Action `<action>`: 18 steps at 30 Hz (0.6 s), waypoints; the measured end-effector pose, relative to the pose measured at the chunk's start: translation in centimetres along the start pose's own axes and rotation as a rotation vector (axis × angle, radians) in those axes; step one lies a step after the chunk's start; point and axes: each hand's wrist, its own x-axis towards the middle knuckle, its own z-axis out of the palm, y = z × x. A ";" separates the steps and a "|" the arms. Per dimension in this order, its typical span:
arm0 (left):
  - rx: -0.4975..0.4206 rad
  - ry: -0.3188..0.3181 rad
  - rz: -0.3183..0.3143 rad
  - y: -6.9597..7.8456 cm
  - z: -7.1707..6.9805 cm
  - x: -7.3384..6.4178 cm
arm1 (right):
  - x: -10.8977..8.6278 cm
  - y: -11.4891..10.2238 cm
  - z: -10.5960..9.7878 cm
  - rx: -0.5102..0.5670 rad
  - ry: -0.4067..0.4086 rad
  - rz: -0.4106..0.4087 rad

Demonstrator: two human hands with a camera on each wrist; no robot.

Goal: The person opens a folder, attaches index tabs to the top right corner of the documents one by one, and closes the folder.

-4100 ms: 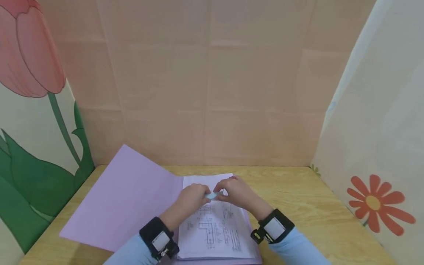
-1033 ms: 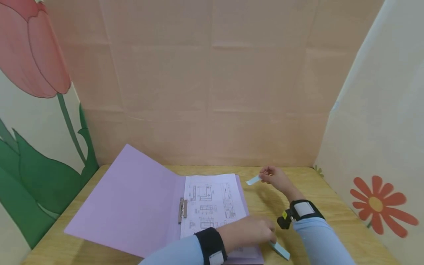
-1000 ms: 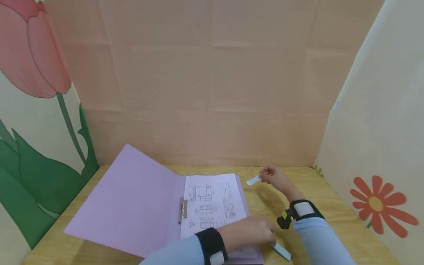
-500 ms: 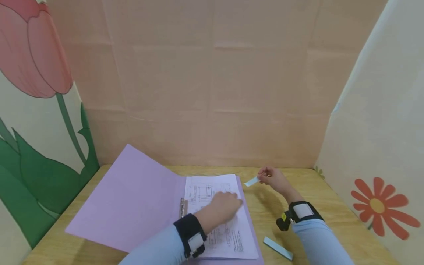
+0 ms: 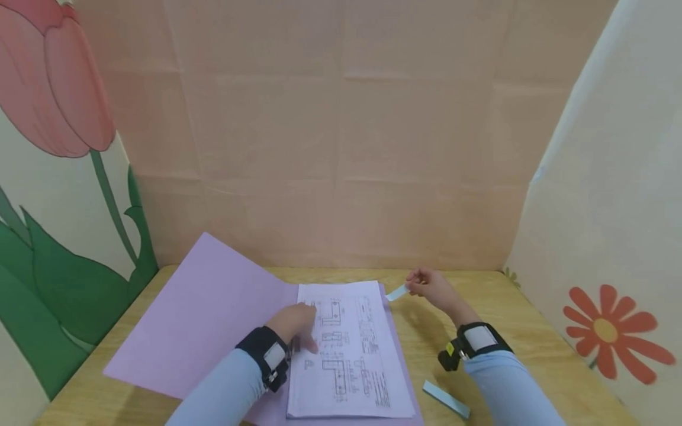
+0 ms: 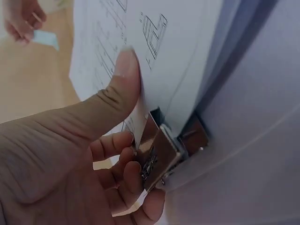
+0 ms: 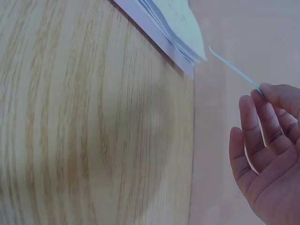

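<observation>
An open purple folder (image 5: 208,325) lies on the wooden table with a stack of printed technical drawings (image 5: 351,378) in its right half. My left hand (image 5: 292,322) is at the sheets' left edge. In the left wrist view its thumb lies along the top sheet, and its bent fingers touch the metal clip (image 6: 161,152). My right hand (image 5: 437,293) pinches one end of a light blue sticky note strip (image 5: 396,293) between thumb and index finger. The strip's free end hangs by the stack's upper right edge; the right wrist view shows a gap between them.
A light blue pad of sticky note strips (image 5: 446,400) lies on the table (image 5: 533,355) right of the folder. The folder's left cover stands slanted. A pinkish-brown backdrop (image 5: 341,148) rises behind, with flower-patterned panels at both sides.
My left hand has left the sticky note pad, crossed the sheets and come to the clip side. My right hand has moved slightly left with the strip, towards the stack's edge.
</observation>
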 end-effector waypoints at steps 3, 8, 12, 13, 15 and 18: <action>-0.048 -0.011 -0.006 -0.2 0.1 0.5 | 0.3 -0.1 0.3 -0.002 0.008 -0.005; -0.094 -0.027 -0.037 -0.2 0.0 0.7 | 0.8 -0.7 1.4 -0.003 0.057 0.015; -0.073 -0.028 -0.050 0.0 -0.1 0.5 | 1.4 -1.3 2.5 0.005 0.113 0.065; -0.066 -0.026 -0.050 0.0 -0.1 0.4 | 1.6 -1.3 2.7 0.010 0.123 0.072; -0.051 -0.025 -0.046 0.1 -0.2 0.4 | 1.9 -1.3 3.1 0.025 0.148 0.097; -0.043 -0.023 -0.037 0.2 -0.1 0.5 | 2.3 -1.0 3.6 0.036 0.163 0.122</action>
